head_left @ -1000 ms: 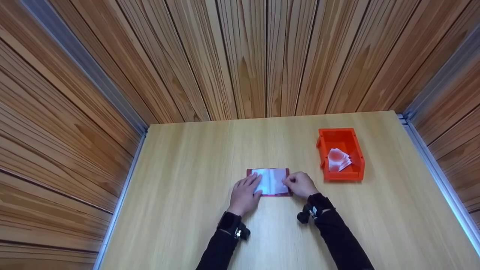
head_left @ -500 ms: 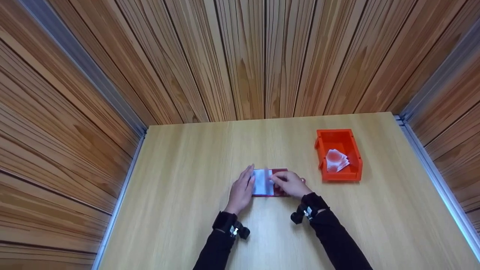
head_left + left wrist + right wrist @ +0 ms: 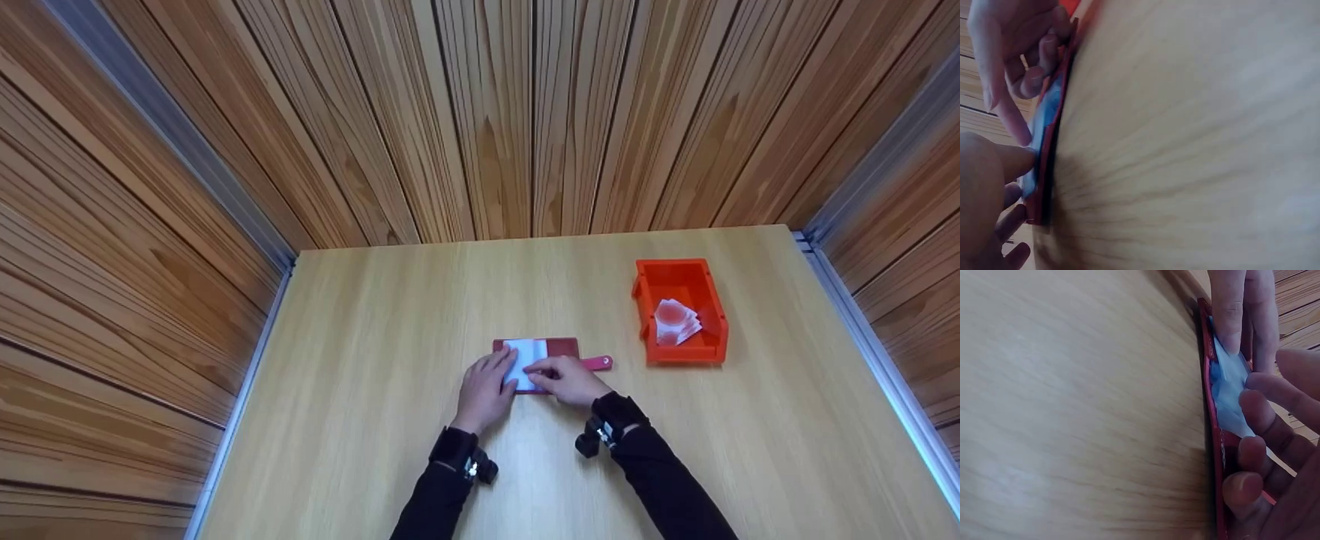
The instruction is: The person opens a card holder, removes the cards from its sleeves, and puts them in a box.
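Note:
A dark red card holder (image 3: 562, 347) lies spread out on the table, its clear plastic sleeves (image 3: 532, 350) gathered over its left and middle part. A pink-red snap strap (image 3: 598, 363) sticks out to the right. My left hand (image 3: 484, 390) rests on the holder's left side with fingers extended; in the right wrist view its thumb (image 3: 1230, 323) presses on the sleeves. From the right, my right hand (image 3: 574, 381) reaches over the holder. One extended digit touches the sleeves in the left wrist view, apart from its neighbour, while the other fingers curl loosely.
An orange-red open bin (image 3: 679, 276) stands at the right of the table (image 3: 390, 322), holding several white and red cards (image 3: 675, 321). Wooden plank walls (image 3: 487, 150) enclose the table at the back and sides.
My right hand has moved left with a sleeve page, turning it over and uncovering the holder's right flap and strap. The left hand lifted aside briefly, then came back onto the sleeves.

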### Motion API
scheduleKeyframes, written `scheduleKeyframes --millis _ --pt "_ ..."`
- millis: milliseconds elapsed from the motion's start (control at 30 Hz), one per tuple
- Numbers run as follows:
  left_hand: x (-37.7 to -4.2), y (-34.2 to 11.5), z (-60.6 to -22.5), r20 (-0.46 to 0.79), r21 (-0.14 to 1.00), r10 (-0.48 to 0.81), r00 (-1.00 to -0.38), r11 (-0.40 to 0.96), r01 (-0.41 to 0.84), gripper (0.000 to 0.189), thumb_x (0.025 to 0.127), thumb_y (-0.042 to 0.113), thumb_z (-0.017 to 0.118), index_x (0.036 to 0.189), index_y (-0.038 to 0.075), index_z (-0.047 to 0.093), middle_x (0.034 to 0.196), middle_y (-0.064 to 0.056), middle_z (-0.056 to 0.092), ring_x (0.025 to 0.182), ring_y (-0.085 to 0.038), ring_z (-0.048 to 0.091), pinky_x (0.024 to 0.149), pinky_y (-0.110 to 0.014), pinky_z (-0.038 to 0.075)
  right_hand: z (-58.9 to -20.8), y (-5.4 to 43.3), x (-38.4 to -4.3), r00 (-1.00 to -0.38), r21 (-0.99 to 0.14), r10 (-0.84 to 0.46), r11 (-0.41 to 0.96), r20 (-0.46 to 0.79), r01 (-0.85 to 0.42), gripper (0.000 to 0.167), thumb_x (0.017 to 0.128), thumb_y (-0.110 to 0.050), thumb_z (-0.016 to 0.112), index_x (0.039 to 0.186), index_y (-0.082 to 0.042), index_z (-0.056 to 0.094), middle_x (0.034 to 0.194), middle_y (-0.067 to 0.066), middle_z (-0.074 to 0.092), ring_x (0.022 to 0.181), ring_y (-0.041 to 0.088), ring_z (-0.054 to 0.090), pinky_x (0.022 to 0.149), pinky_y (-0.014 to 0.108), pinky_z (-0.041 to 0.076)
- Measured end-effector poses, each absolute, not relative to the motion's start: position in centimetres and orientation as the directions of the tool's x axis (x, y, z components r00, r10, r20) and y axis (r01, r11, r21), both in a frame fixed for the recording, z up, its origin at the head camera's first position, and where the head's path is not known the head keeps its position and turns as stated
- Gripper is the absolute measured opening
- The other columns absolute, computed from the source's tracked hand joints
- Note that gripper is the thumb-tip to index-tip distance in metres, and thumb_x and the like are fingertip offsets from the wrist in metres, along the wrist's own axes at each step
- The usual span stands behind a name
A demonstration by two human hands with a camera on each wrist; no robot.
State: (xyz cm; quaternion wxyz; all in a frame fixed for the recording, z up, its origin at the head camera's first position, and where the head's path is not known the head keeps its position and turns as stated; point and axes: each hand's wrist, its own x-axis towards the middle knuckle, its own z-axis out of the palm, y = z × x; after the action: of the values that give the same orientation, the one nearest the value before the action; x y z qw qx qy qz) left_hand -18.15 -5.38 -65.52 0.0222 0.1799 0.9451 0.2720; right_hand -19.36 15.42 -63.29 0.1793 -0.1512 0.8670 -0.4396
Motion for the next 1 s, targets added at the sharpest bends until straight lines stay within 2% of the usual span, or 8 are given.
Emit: scheduleKeyframes --millis 133,233,367,533,800,1000 --pt "-18.1 -5.3 -65.4 0.048 0.491 0.358 -0.932 0.804 0.334 0.05 0.104 0.023 0.059 0.152 0.012 0.053 0.159 -0.007 0.05 0.144 -0.032 0.047 0.12 -0.053 0.035 -63.0 15.8 -19.3 -0.905 -0.806 -0.378 0.587 -0.197 -0.069 0.031 0.102 -0.019 0.066 0.13 -0.008 0.072 0.091 0.002 0.067 0.075 0.011 0.058 0.066 0.024 0.048" --pt "-18.1 -5.4 -65.4 0.038 0.486 0.358 -0.933 0.809 0.33 0.05 0.104 0.022 0.059 0.153 0.012 0.052 0.16 -0.007 0.049 0.145 -0.031 0.046 0.121 -0.052 0.034 -62.7 16.2 -19.2 -0.915 -0.805 -0.336 0.593 -0.222 -0.023 0.032 0.102 -0.02 0.067 0.132 -0.011 0.071 0.082 -0.001 0.062 0.069 0.013 0.057 0.062 0.025 0.047" --pt "-18.0 -5.4 -65.4 0.024 0.489 0.355 -0.935 0.811 0.32 0.051 0.104 0.023 0.058 0.154 0.012 0.051 0.161 -0.007 0.047 0.147 -0.031 0.044 0.122 -0.052 0.033 -62.5 16.9 -19.2 -0.93 -0.794 -0.298 0.608 -0.216 -0.01 0.035 0.1 -0.019 0.07 0.134 -0.012 0.07 0.08 -0.002 0.06 0.068 0.013 0.055 0.06 0.024 0.044" --pt "-17.9 -5.4 -65.3 0.019 0.495 0.35 -0.937 0.811 0.313 0.051 0.105 0.024 0.058 0.154 0.013 0.05 0.161 -0.006 0.047 0.147 -0.031 0.044 0.122 -0.052 0.033 -62.3 18.1 -19.2 -0.949 -0.754 -0.224 0.657 -0.222 0.021 0.043 0.095 -0.023 0.076 0.137 -0.015 0.069 0.082 -0.002 0.059 0.075 0.015 0.054 0.067 0.027 0.042" --pt "-17.8 -5.3 -65.2 0.009 0.498 0.351 -0.936 0.811 0.308 0.051 0.105 0.025 0.057 0.155 0.013 0.05 0.162 -0.006 0.046 0.149 -0.03 0.042 0.123 -0.052 0.032 -62.7 20.7 -18.8 -0.952 -0.661 -0.139 0.746 -0.274 0.081 0.067 0.091 -0.032 0.081 0.151 -0.021 0.055 0.082 0.0 0.056 0.075 0.018 0.051 0.067 0.031 0.037" --pt "-17.9 -5.3 -65.2 0.015 0.5 0.347 -0.938 0.81 0.307 0.051 0.105 0.025 0.057 0.154 0.014 0.05 0.162 -0.005 0.047 0.148 -0.03 0.043 0.123 -0.051 0.032 -63.2 22.4 -18.6 -0.953 -0.643 -0.159 0.765 -0.257 0.046 0.077 0.089 -0.035 0.082 0.156 -0.018 0.048 0.08 0.0 0.055 0.075 0.017 0.051 0.067 0.032 0.036"
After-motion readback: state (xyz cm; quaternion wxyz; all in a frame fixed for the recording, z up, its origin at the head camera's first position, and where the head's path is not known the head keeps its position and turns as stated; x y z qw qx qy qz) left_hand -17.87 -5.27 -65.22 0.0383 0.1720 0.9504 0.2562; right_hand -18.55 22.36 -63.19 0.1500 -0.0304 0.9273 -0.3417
